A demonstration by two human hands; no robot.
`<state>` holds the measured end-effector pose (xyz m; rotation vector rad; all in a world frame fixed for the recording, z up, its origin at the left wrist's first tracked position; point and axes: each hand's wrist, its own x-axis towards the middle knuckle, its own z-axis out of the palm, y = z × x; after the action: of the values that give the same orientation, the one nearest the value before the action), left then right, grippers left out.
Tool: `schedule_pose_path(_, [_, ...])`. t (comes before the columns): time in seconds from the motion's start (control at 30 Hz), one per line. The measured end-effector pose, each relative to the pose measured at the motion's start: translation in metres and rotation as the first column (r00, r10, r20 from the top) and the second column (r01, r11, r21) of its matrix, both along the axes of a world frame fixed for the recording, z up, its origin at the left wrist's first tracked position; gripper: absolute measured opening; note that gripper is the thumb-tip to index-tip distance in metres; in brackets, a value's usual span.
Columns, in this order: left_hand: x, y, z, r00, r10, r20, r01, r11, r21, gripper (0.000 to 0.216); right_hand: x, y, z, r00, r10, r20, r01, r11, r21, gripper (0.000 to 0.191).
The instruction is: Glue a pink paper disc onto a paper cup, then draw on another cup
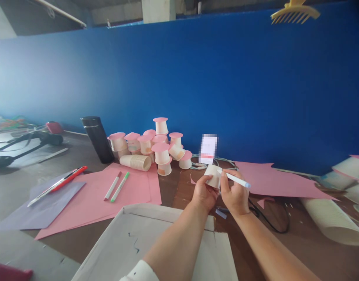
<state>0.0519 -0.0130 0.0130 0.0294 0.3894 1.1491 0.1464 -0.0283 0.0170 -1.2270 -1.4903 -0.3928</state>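
My left hand (204, 191) is closed round a small white paper cup (213, 175), held above the brown table (193, 183). My right hand (234, 194) grips a white pen with a light blue cap (236, 179), whose tip touches the side of the cup. Both hands hover just in front of a pile of white cups topped with pink paper discs (156, 146). A lying stack of plain cups (136, 162) sits at the pile's left.
Pink paper sheets (109, 199) carry two marker pens (116, 186); a purple sheet (44, 207) holds a red cutter (65, 180). A black flask (97, 139) stands at the back, with a blue wall (197, 78) behind. A white cardboard sheet (123, 242), a cup roll (331, 220) and a black cable (270, 220) lie close by.
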Motion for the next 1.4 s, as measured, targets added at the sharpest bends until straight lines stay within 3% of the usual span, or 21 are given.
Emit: schedule_pose_path(1.4, [-0.0012,0.0038,-0.0032,0.999,0.029,-0.045,-0.029,1.000,-0.002,0.024,-0.0008,-0.0013,0.0015,1.000,0.005,-0.004,-0.005,1.000,-0.024,0.018])
